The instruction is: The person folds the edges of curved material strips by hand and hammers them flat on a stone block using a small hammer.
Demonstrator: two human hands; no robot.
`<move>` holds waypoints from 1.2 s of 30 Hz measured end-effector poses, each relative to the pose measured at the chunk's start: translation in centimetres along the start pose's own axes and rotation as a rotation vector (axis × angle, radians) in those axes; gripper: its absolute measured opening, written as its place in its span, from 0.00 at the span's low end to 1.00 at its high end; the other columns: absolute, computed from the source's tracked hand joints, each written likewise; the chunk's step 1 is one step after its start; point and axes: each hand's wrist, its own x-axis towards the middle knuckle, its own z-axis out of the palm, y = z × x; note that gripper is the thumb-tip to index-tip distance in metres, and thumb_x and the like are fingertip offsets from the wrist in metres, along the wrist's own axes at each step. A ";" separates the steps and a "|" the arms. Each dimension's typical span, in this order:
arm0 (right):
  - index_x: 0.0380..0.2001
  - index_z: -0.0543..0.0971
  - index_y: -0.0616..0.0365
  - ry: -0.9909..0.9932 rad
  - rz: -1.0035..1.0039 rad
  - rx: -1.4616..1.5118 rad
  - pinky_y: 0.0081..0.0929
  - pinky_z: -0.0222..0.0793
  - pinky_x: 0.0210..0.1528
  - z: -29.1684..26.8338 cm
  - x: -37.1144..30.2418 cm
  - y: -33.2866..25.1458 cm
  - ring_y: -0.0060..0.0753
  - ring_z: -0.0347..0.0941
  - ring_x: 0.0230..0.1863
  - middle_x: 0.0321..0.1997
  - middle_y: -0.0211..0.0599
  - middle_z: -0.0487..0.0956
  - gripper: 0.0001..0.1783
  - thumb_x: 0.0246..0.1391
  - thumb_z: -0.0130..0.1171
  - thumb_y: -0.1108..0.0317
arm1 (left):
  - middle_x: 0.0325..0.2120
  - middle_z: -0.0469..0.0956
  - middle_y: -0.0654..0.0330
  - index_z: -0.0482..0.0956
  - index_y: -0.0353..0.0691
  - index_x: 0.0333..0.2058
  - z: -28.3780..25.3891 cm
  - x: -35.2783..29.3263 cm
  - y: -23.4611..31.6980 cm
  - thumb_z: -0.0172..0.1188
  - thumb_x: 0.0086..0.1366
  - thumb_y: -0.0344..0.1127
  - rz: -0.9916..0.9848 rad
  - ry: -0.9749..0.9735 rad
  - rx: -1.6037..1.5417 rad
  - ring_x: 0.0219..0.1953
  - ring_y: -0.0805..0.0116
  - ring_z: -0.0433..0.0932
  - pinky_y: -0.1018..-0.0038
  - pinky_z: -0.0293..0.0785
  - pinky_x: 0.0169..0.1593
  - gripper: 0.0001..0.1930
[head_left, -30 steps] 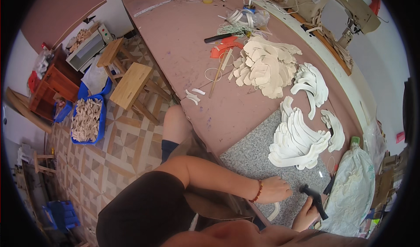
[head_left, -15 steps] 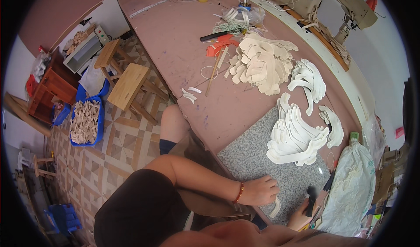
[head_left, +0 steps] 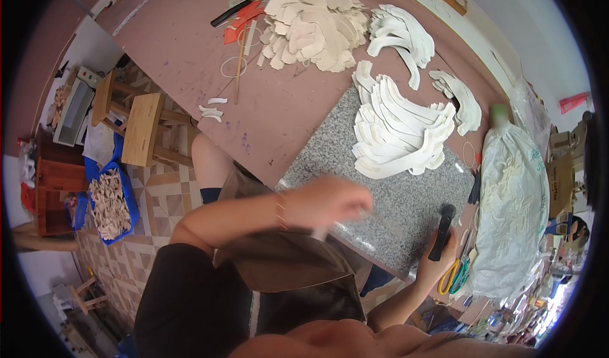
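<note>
My left hand point(head_left: 327, 202) is smeared by motion over the near left edge of a grey speckled stone slab point(head_left: 393, 212). Its fingers look curled, but what they hold, if anything, is unclear. A small pale strip point(head_left: 320, 232) shows just below the hand. At the slab's near right, my right hand point(head_left: 449, 251) is closed around a black-handled tool point(head_left: 442, 234) with a round dark head; the blur hides its exact kind. Farther back on the slab lies a fanned pile of curved white strips point(head_left: 399, 132).
Beyond the slab are a heap of beige strips point(head_left: 314, 28) and two smaller white piles point(head_left: 403, 34). A pale sack point(head_left: 510, 205) and scissors with yellow and green handles point(head_left: 453, 277) lie at right. Wooden stools point(head_left: 141, 129) and blue bins of offcuts point(head_left: 111, 202) stand on the floor at left.
My left hand has moved left from the slab, and the curved white strip beside it is gone from there. The right hand still grips the tool. The whole view has shifted.
</note>
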 end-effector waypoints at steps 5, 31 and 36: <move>0.53 0.76 0.67 -0.017 0.081 -0.055 0.33 0.72 0.43 0.1 0.1 0.2 0.43 0.77 0.35 0.38 0.50 0.81 0.19 0.63 0.62 0.68 | 0.33 0.82 0.65 0.80 0.37 0.44 -13.1 -4.8 -4.0 0.66 0.65 0.30 -0.408 0.371 -0.046 0.35 0.77 0.79 0.77 0.78 0.41 0.10; 0.55 0.76 0.65 0.095 -0.182 -0.156 0.47 0.68 0.58 -2.1 2.9 3.2 0.57 0.74 0.55 0.54 0.52 0.77 0.19 0.62 0.58 0.71 | 0.41 0.82 0.57 0.85 0.43 0.42 -21.3 -13.9 -16.6 0.55 0.72 0.41 -0.197 1.310 0.913 0.48 0.52 0.78 0.61 0.74 0.52 0.12; 0.52 0.77 0.64 -0.071 -0.315 -0.013 0.42 0.71 0.55 -3.3 4.7 -2.4 0.53 0.75 0.53 0.52 0.50 0.77 0.16 0.60 0.60 0.74 | 0.41 0.82 0.56 0.85 0.43 0.41 -21.3 -13.8 -16.2 0.55 0.72 0.40 -0.215 1.319 0.902 0.47 0.51 0.77 0.60 0.74 0.52 0.12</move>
